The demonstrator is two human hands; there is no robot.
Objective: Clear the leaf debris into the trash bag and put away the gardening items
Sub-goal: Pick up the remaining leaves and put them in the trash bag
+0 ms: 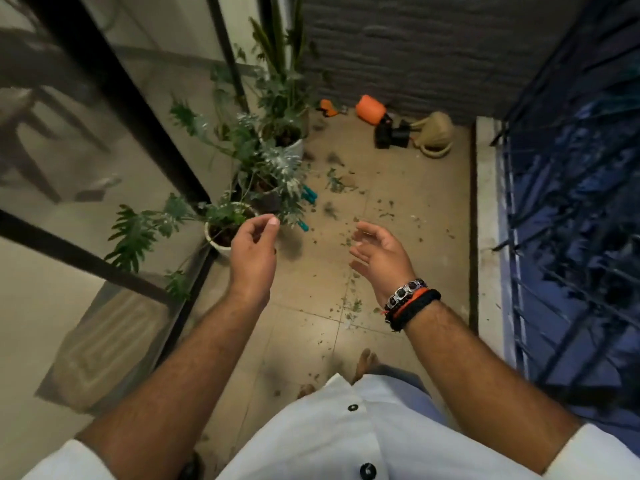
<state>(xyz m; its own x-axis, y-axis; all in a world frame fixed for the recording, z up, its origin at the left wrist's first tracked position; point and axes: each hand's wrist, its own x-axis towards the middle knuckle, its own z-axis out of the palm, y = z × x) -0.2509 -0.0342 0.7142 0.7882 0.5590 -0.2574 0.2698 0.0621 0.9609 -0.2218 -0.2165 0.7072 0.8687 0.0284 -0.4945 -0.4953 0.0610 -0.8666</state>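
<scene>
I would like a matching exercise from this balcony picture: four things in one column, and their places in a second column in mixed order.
Things:
1. orange sprayer
2. beige watering can
3. leaf debris
4. bracelets

Places:
A. scattered over the floor tiles
B. on the right wrist
C. by the grey wall, left of the black item
D. far corner, near the ledge

Pairs: 1-C, 2-D, 3-A, 4-B

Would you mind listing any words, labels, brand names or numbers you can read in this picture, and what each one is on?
None can be read.
The orange container by the far wall shows no legible label.
The black items beside it are too blurred to tell.
The white shirt carries only plain dark buttons.
</scene>
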